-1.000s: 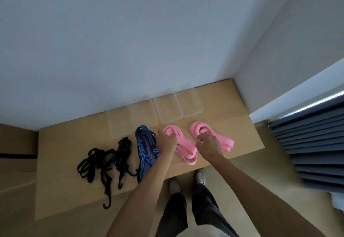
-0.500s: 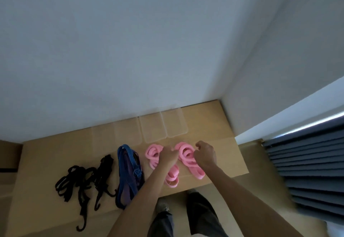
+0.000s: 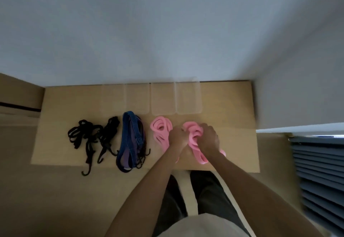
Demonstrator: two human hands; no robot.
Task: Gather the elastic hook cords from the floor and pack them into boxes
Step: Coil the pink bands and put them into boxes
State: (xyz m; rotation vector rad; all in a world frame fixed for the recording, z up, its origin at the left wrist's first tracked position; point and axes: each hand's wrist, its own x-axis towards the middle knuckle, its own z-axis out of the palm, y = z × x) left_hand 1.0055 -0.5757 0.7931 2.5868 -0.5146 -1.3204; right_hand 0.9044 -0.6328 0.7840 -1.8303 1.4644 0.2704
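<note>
On the tan floor mat (image 3: 232, 106) lie two pink cord bundles. My left hand (image 3: 176, 136) and my right hand (image 3: 209, 138) both grip the right pink bundle (image 3: 193, 134), fingers curled into its coils. The left pink bundle (image 3: 160, 128) lies untouched beside it. Further left sit a blue and purple cord bundle (image 3: 130, 140) and black hook cords (image 3: 87, 136). Several clear plastic boxes (image 3: 162, 99) stand in a row against the wall, just beyond the cords.
A grey wall rises behind the boxes and a corner juts in at the right. Dark slatted blinds (image 3: 320, 171) hang at the far right. My legs and feet (image 3: 186, 190) stand at the mat's near edge.
My left hand left the left pink bundle and joined my right hand on the right pink bundle, which is now bunched up. The camera view shifted.
</note>
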